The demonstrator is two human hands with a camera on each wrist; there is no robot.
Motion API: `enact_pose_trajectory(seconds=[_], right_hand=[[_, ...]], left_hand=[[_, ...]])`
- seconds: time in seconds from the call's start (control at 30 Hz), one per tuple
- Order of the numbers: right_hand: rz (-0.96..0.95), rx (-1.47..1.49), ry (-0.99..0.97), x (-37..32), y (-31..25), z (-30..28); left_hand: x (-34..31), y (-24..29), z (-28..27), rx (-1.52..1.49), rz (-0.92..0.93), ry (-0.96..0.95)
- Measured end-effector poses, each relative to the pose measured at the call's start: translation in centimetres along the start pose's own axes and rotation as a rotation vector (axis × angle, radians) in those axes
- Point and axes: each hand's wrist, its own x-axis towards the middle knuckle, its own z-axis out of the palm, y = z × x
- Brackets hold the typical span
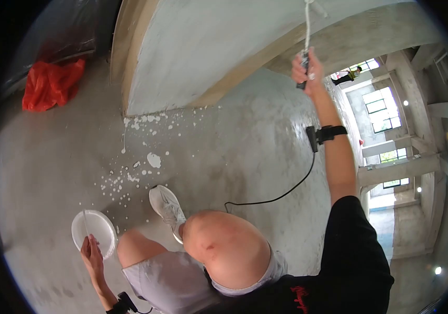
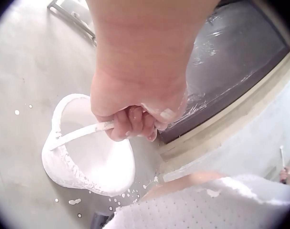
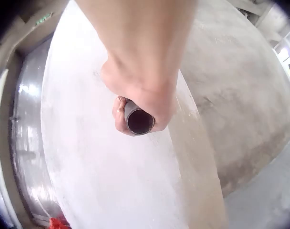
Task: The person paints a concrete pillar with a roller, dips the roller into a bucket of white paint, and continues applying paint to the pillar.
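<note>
My right hand (image 1: 312, 73) grips the dark handle of a paint roller (image 1: 307, 34), raised in front of the white-painted wall face (image 1: 182, 47). The roller's white rod runs up to its head at the top edge of the head view. In the right wrist view, the round hollow end of the handle (image 3: 140, 122) sticks out of the fist. Low on the left, my left hand (image 1: 92, 255) holds a white bucket (image 1: 110, 226) by its handle (image 2: 80, 135). The fingers curl round that handle, and white paint coats the bucket's inside.
White paint spatters (image 1: 153, 159) cover the concrete floor below the wall. A red plastic bag (image 1: 51, 86) lies at the back left. My shoe (image 1: 166, 206) is planted near the spatters. A cable (image 1: 271, 200) hangs from the right wrist camera. Another person (image 1: 347, 76) is far off.
</note>
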Motion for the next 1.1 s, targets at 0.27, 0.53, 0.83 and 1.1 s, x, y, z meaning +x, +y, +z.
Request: enact_pose_trajectory(seconds=[0.27,0.53,0.83,1.1], right_hand=[[0.331,0.138,0.070,-1.5,16.1,1.3],[0.724,0.037,0.112,-0.7,32.5,4.2],[0.879,-0.047,0.236,3.3,43.6,7.4],[0.778,-0.084,0.142,1.1,37.9,1.8]], left_hand=[[0.3,-0.7,-0.9,-0.040,-0.010,0.018],[0.7,0.6,-1.8,-0.016,-0.079,0.054],[-0.4,0.4,-1.8,0.016,-0.098,0.108],[-0.3,0.9,-1.1,0.058,-0.025,0.140]])
